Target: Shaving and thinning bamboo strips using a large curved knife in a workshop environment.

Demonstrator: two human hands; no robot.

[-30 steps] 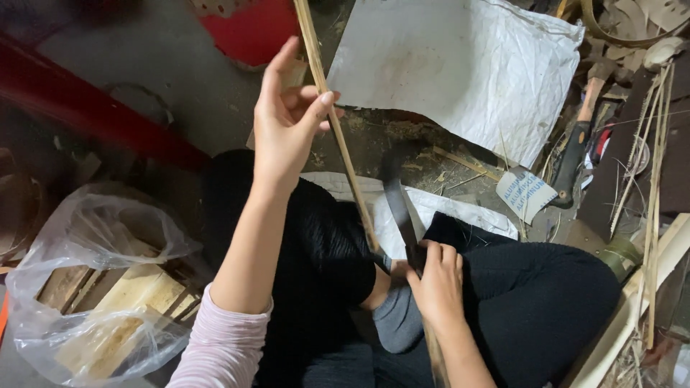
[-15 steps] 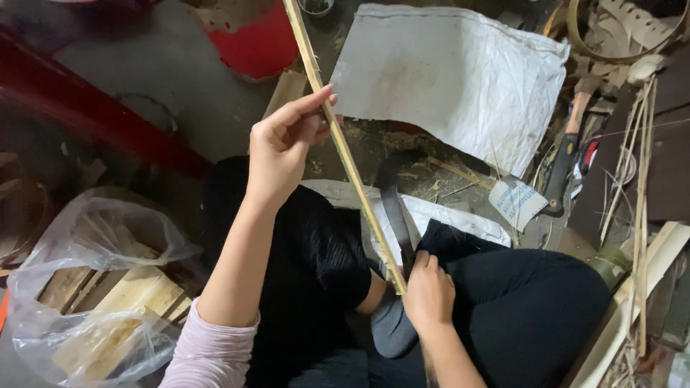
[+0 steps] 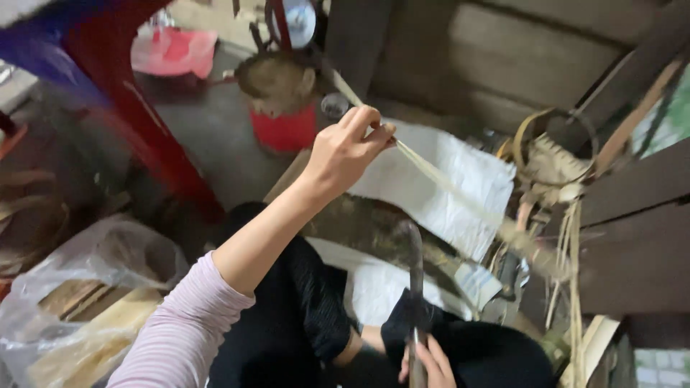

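Two bare hands work a long, pale bamboo strip point(image 3: 438, 172), thin and flat, blurred along its far length. The left hand point(image 3: 345, 154) pinches the strip between fingertips, raised above a crumpled white woven sack point(image 3: 460, 179) on the floor. The right hand point(image 3: 430, 363) clenches the handle of a dark, curved-tipped metal knife point(image 3: 415, 280), blade upright. A clear plastic bag point(image 3: 86, 302) of split wood sits on the left, near a red cylindrical stool point(image 3: 286, 129).

The right hand point(image 3: 430, 363) is cut off by the bottom edge — its grip on the knife point(image 3: 415, 287) only partly shows. The bamboo strip point(image 3: 460, 190) blurs toward the right — its end is unclear.
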